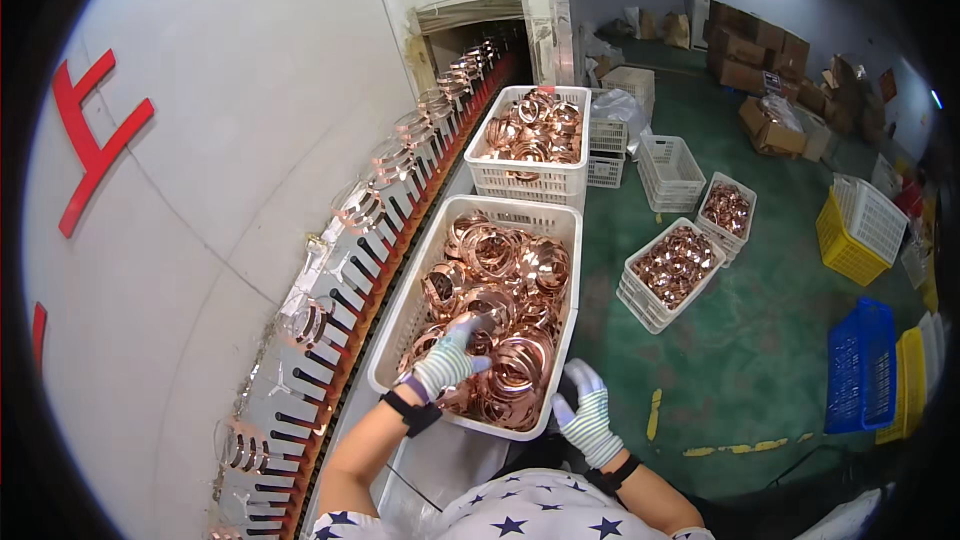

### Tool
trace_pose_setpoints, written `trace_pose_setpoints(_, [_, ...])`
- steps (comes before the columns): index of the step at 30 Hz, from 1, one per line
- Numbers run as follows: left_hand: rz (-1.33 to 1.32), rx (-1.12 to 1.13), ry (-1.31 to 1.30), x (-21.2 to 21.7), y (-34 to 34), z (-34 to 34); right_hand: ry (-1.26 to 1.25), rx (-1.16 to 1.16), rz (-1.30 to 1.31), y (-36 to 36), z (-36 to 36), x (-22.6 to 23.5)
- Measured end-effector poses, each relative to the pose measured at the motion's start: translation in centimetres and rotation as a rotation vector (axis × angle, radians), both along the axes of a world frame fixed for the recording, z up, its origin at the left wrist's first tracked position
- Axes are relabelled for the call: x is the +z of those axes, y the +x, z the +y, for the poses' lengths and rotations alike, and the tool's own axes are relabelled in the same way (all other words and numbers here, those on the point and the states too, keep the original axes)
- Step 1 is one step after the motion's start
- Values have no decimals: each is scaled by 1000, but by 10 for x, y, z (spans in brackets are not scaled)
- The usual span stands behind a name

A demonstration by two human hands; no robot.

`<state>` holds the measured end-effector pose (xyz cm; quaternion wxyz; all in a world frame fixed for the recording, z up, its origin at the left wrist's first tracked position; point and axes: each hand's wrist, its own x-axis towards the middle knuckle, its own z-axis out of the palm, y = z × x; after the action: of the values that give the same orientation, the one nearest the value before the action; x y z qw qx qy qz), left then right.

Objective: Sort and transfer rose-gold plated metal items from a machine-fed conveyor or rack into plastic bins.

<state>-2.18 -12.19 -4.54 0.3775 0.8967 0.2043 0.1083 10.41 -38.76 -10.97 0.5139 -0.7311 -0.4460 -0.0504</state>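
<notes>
My left hand (446,362), in a striped glove, is over the near white plastic basket (574,275). Its thumb stands apart from the stretched fingers, and its fingertips are among the shiny copper-coloured rings (490,250) heaped inside; I see no ring held in it. Just outside the basket's near right corner is my right hand (588,418), gloved the same way. Its thumb and fingers are apart, with nothing visible between them. Part of the basket's near left side is hidden behind my left hand and forearm.
Left of the basket runs a conveyor with black pegs (345,302) and wire holders carrying rings (358,206), leading into a machine opening (480,25). Another full basket (530,178) stands beyond. On the green floor at right are ring-filled baskets (650,310), a blue crate (862,365) and cardboard boxes (755,40).
</notes>
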Motion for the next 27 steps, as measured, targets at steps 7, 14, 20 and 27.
trace_pose_setpoints(7, [-277, 117, 230, -33, -59, -72, -316, 136, -102, -15, 31, 16])
trace_pose_setpoints(14, [-379, 223, 487, -58, -76, -105, -497, 119, -410, -37, 47, -7])
trace_pose_setpoints(20, [-334, 239, 545, -65, -72, -103, -503, 157, -375, -43, 46, -9])
trace_pose_setpoints(27, [-369, 257, 550, -72, -73, -108, -445, 127, -380, -44, 44, -23])
